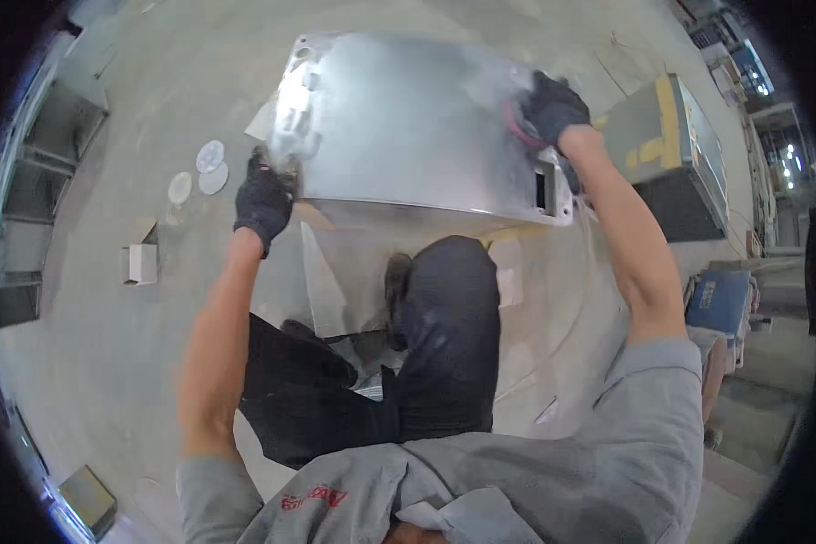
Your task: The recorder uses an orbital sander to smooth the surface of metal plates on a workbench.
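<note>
A large silver sheet-metal panel (408, 127) with folded, notched ends lies in front of my knees, with a dark rectangular cut-out near its right end. My left hand (267, 198), in a black glove, is closed at the panel's near left corner. At the far right end, my right hand (556, 111), also gloved in black, curls over a round pink-edged thing (519, 125) against the panel's surface. Motion blur and the glove hide most of that thing, so its kind does not show.
White discs (210, 156) and a small open carton (140, 263) lie on the floor at left. To the right stands a grey metal box with yellow tape (666, 131); farther along is a blue case (721, 297). Grey cabinets (50, 163) line the left side.
</note>
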The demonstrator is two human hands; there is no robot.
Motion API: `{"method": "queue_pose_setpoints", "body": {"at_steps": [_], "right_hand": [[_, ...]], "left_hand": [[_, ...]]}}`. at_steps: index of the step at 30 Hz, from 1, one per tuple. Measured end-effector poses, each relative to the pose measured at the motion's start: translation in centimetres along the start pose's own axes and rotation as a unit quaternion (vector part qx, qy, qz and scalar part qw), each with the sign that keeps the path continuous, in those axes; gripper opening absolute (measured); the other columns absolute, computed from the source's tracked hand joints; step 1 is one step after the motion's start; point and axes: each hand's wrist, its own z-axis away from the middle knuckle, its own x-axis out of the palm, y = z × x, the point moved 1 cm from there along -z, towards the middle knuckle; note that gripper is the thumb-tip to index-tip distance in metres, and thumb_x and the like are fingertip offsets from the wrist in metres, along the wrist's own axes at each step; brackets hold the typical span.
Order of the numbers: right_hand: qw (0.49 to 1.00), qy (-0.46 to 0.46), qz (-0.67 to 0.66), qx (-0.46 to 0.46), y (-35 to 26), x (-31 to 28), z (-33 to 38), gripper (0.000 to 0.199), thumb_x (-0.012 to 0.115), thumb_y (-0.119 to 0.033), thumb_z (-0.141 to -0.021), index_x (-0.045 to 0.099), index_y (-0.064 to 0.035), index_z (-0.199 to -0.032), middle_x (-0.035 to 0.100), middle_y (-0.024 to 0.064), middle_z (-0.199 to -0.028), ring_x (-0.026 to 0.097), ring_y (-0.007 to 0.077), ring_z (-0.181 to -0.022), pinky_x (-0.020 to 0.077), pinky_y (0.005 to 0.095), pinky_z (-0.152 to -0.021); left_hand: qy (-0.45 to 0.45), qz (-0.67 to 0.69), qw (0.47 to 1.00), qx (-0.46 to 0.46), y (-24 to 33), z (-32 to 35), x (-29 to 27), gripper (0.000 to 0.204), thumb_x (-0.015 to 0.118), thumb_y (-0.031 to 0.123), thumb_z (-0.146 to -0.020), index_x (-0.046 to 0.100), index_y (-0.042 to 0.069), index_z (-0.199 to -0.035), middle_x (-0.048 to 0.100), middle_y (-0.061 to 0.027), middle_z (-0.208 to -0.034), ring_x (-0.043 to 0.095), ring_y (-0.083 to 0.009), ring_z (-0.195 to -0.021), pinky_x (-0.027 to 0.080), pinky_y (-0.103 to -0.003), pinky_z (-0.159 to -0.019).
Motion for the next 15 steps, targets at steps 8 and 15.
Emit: {"method": "queue_pose_setpoints", "body": {"at_steps": [8,15], "right_hand": [[0.989,-0.1,-0.027,0.103,1.7,-2.7,-0.8,0.053,0.056,-0.047,-0.087,0.058,-0.0058,-0.121,0.064,0.0225,-0.114,0.062,0.0402,-0.103,0.049,0.0469,-0.088],[0.993,-0.061,-0.053,0.089,1.4,-0.4,-12.6,0.06,0.055,-0.048,-0.086,0.056,-0.0063,-0.13,0.062,0.0213,-0.127,0.06,0.0383,-0.114,0.0483,0.0449,-0.094]], "left_hand": [[-0.04,0.004,0.999,0.013,0.0,0.6,-0.2,0.059,0.054,0.039,-0.093,0.046,-0.004,-0.133,0.057,-0.0272,-0.126,0.063,-0.0429,-0.104,0.052,-0.047,-0.087],[-0.054,0.112,0.99,-0.064,2.8,-1.7,-0.4,0.06,0.05,0.041,-0.094,0.045,-0.002,-0.135,0.056,-0.0288,-0.126,0.062,-0.0438,-0.104,0.052,-0.047,-0.087]]}}
